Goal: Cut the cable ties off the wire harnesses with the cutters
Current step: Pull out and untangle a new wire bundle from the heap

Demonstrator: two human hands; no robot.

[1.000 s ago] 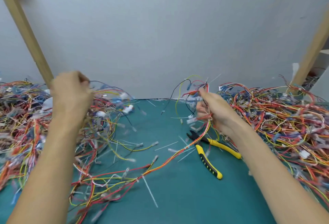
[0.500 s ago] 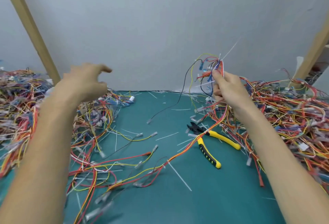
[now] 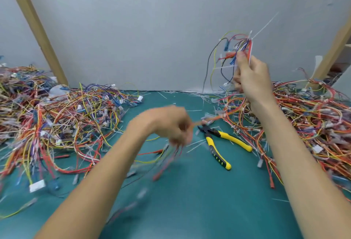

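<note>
Fingers (image 3: pixel 241 59) of the right hand (image 3: pixel 253 81) pinch a wire harness (image 3: pixel 234 48) aloft, its cable tie (image 3: pixel 266 22) sticking up; the left hand (image 3: pixel 171 123) is too blurred to tell its grip. Trailing wires could snag the right pile (image 3: pixel 313 117) or drag the cutters (image 3: pixel 218 142), lying untouched on the table (image 3: pixel 190 200). No container shows; snipped ties (image 3: pixel 195 144) lie loose on it.

A teal mat (image 3: pixel 190 210) lies before a plain grey wall (image 3: pixel 142 30), flanked by two slanted wooden posts, the left post (image 3: pixel 36 28) leaning up toward the top left corner and the right post (image 3: pixel 334 49) rising along the right edge of the view.
</note>
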